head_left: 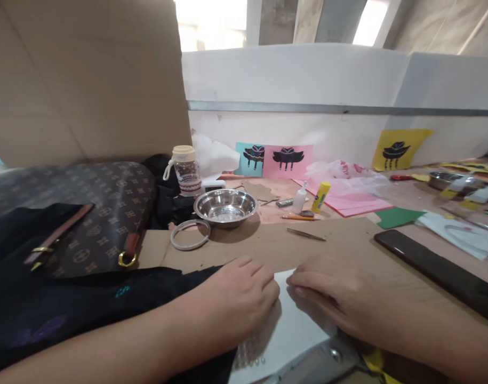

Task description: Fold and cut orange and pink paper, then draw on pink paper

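Note:
My left hand [244,301] rests with curled fingers on the left part of a white sheet of paper [297,336]. Opposite it, my right hand [332,285] has thumb and fingers pressed together at the paper's upper right edge. Whatever either hand may hold is hidden. Small clear beads [254,352] lie below my left hand. A pair of scissors [321,362], partly cut off by the frame, lies under my right forearm. Metal tweezers [306,234] lie on the cardboard [263,248] beyond the hands.
Behind stand a steel bowl [226,200], a white ring [174,239], a cup [185,170], a white glue bottle [300,198] and a yellow glue stick [320,197]. A dark phone [436,266] lies right; a patterned bag [108,213] is left. Cards with black hat shapes [287,159] lean on the wall.

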Demonstrator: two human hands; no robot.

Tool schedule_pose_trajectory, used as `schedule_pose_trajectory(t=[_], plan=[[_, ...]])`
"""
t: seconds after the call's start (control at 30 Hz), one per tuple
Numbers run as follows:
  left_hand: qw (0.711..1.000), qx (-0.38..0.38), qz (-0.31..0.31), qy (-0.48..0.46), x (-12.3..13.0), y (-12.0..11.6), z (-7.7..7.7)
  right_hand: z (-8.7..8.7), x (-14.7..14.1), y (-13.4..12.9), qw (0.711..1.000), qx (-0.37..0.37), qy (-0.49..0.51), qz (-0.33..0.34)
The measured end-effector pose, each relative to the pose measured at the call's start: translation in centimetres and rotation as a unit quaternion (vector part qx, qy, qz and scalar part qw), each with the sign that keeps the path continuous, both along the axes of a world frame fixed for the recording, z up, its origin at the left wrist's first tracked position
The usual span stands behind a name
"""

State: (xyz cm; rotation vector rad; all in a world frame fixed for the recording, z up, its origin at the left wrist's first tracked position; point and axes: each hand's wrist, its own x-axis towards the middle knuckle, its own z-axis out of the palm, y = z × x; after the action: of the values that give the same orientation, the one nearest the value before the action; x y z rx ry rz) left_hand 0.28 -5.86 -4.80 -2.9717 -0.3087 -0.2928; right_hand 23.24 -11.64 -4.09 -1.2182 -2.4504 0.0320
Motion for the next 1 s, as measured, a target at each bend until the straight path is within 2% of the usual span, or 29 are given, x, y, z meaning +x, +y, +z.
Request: schedule_pose_trajectory(t=[0.07,0.17,0.23,0.37,0.43,0.6,0.8,1.0], plan=[[0.994,-0.09,0.032,-0.045,0.0,0.5,-0.3,0.0,0.1,0.1,1.0,-0.005,0.006,0.009],[0.958,-0.236,0.124,-0.11,0.1,1.3,-0.3,-0.2,0.4,0.2,0.999,-0.013,0.013,0.032],[0.934,-0.294,0.16,-0.126,0.1,1.7,-0.1,-0.4,0.6,0.3,0.999,-0.022,0.017,0.046],[0.908,-0.363,0.161,-0.134,-0.1,1.9,0.6,-0.6,0.8,0.3,0.998,-0.031,0.011,0.046],[0.907,-0.372,0.148,-0.129,-0.2,1.9,0.8,-0.5,0.8,0.3,0.999,-0.021,0.007,0.047],[0.94,-0.323,0.078,-0.078,-0.6,1.8,0.9,-0.2,0.7,0.3,0.999,-0.019,-0.008,0.045],[0.991,-0.126,0.038,-0.013,-0.7,0.8,1.1,0.1,0.7,0.3,0.999,-0.008,-0.017,0.049],[0.998,0.018,-0.019,0.049,-0.2,-0.5,1.2,-0.2,0.9,0.5,0.998,0.005,-0.018,0.056]])
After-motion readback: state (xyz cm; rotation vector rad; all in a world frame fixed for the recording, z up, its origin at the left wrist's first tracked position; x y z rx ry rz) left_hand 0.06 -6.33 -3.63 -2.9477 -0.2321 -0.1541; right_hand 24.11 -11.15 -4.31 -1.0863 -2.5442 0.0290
